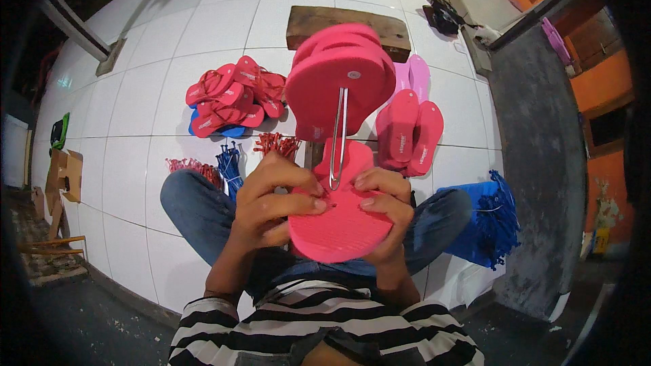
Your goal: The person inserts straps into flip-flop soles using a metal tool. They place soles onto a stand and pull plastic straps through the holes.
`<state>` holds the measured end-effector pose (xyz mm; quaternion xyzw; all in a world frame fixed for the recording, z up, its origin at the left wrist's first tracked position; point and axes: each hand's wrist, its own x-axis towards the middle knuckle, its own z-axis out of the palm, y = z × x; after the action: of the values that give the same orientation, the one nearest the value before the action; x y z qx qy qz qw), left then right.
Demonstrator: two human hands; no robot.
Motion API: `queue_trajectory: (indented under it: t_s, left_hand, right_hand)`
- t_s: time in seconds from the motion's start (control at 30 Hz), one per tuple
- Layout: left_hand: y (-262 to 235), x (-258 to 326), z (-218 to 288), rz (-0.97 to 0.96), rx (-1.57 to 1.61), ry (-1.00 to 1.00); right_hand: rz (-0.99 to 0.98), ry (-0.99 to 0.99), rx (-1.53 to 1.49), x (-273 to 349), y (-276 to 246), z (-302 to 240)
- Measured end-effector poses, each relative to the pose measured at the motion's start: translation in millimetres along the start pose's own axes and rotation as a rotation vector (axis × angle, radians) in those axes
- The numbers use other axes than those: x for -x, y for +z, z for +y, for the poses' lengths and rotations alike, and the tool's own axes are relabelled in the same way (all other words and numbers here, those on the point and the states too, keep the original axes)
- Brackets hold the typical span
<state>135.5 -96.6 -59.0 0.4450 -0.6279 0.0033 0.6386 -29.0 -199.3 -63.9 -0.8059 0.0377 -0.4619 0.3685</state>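
My left hand (pixel 274 196) and my right hand (pixel 386 207) grip a red flip-flop sole (pixel 336 234) from its two sides, fingers on top. A long, narrow metal rod with a looped end (pixel 339 132) reaches down to the sole between my fingertips. Whether its end passes into a hole there, I cannot tell. Just beyond, several red soles are stacked (pixel 339 88) at the far end of the rod. A block of wood (pixel 315 24) lies behind that stack.
To the left lies a pile of red flip-flops (pixel 234 98) with bundles of red straps (pixel 277 144) and blue straps (pixel 230 166). Red soles (pixel 424 135) and pink soles (pixel 418 78) sit right. Blue straps (pixel 491 224) lie by my right knee; a cardboard box (pixel 66 173) stands far left.
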Motion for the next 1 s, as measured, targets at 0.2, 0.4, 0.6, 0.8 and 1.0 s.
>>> queue_trajectory:
  t_s: [0.2, 0.4, 0.6, 0.8, 1.0]
  left_hand:
    - [1, -6, -2, 0.044, -0.048, -0.047]
    - [1, -24, 21, 0.075, -0.084, -0.215]
    - [9, -35, 41, 0.182, 0.204, -0.651]
    - [10, -49, 40, 0.361, 0.225, -0.656]
    - [0, -40, 29, 0.193, 0.118, -0.608]
  right_hand:
    - [0.029, 0.019, 0.008, -7, 4, 4]
    - [0.054, 0.239, -0.086, -10, 7, -14]
    - [0.024, 0.383, 0.031, -19, 3, -23]
    - [-0.026, 0.288, 0.234, -43, 3, -29]
    - [-0.009, 0.259, 0.112, -36, 1, -10]
